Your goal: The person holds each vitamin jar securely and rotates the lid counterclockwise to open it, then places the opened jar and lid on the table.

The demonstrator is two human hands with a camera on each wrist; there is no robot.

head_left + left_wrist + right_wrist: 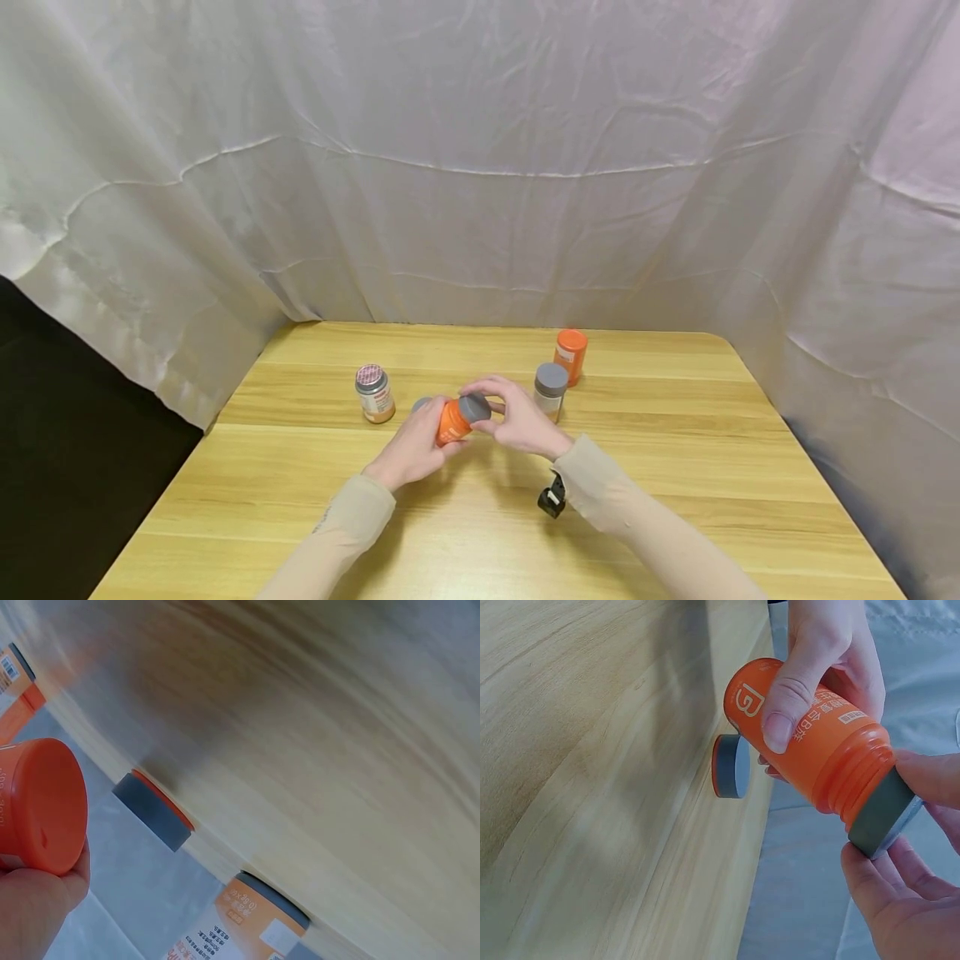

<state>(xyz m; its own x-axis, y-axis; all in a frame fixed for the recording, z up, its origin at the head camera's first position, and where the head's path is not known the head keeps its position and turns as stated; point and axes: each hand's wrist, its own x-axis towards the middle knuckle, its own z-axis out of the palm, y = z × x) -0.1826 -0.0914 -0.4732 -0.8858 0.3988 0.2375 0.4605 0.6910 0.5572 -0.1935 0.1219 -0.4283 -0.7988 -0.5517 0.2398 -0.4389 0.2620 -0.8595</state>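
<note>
An orange bottle (453, 423) with white lettering tilts above the table in my left hand (416, 446), whose thumb and fingers grip its body. At the bottle's mouth sits a grey cap (885, 814); the thumb and fingertips of my right hand (521, 421) pinch its rim. Neck threads show beside the cap in the right wrist view. The bottle's smooth orange base (56, 806) faces the left wrist camera. Another grey cap (733, 766) with an orange edge lies on the table below the bottle, partly hidden behind my left hand in the head view.
On the wooden table (465, 550), a jar (375, 393) with a pink-patterned top stands at left. To the right are a grey-lidded jar (551, 390) and, just behind it, an orange container (571, 357). A pale curtain (480, 233) hangs around the far edge and sides.
</note>
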